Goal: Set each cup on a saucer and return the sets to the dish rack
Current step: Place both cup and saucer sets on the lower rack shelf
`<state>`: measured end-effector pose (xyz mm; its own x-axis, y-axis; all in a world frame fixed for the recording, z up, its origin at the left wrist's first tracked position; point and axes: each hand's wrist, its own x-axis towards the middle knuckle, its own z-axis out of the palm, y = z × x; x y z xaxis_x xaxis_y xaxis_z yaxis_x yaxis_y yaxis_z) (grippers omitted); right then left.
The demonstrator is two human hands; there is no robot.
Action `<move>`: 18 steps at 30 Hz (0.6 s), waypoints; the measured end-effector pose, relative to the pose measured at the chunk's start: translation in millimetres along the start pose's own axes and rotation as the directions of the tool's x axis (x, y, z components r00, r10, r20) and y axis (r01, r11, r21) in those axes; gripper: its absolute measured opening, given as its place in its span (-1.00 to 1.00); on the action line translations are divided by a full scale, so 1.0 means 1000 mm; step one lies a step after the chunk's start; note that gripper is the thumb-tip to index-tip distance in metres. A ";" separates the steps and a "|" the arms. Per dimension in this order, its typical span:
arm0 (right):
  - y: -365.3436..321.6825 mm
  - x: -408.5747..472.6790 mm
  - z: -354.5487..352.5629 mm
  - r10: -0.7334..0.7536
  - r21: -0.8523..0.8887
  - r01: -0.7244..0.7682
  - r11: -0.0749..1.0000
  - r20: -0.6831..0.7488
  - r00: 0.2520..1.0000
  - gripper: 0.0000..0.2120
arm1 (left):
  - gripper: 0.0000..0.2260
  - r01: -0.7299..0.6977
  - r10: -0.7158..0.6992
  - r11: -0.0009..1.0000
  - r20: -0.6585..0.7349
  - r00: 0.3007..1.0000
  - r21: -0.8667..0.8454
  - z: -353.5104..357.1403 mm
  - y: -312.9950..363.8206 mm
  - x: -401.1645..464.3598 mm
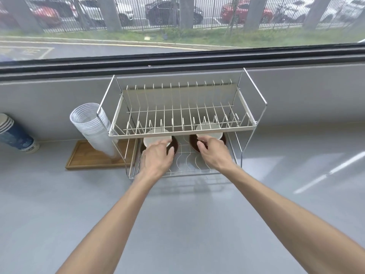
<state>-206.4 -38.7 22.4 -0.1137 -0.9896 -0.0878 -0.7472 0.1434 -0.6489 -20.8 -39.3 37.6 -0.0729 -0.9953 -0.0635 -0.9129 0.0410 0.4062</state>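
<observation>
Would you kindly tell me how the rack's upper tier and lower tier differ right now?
The upper tier has upright plate dividers and holds nothing; the lower tier is a flat wire grid with wavy lines and carries two white cups on dark saucers. The upper tier is untouched, while the left hand and right hand both reach into the lower tier at the left cup and right cup. Both tiers are metal wire.

Both arms outstretched — left hand (156,155), right hand (214,150).

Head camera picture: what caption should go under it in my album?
Two hands, left hand and right hand, reach cups on saucers in the dish rack.
</observation>
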 end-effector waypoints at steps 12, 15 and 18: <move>0.053 0.011 -0.019 0.155 -0.034 -0.157 0.987 -0.064 0.986 -0.59 | -0.59 0.018 -0.014 0.999 0.093 0.996 -0.043 0.034 0.050 0.009; 0.058 0.026 -0.015 0.214 0.057 -0.210 0.976 -0.062 0.975 -0.66 | -0.50 0.284 -0.193 0.851 0.241 0.951 -0.441 0.041 0.053 0.022; 0.061 0.041 -0.009 0.290 0.133 -0.282 0.950 -0.050 0.956 -0.67 | -0.35 0.396 -0.266 0.683 0.296 0.917 -0.614 0.056 0.054 0.039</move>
<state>-262.1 -70.9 -14.2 -0.3587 -0.9036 -0.2342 -0.5912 0.4141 -0.6921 -95.2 -70.6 6.3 0.0571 -0.8981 -0.4361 -0.4059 -0.4199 0.8117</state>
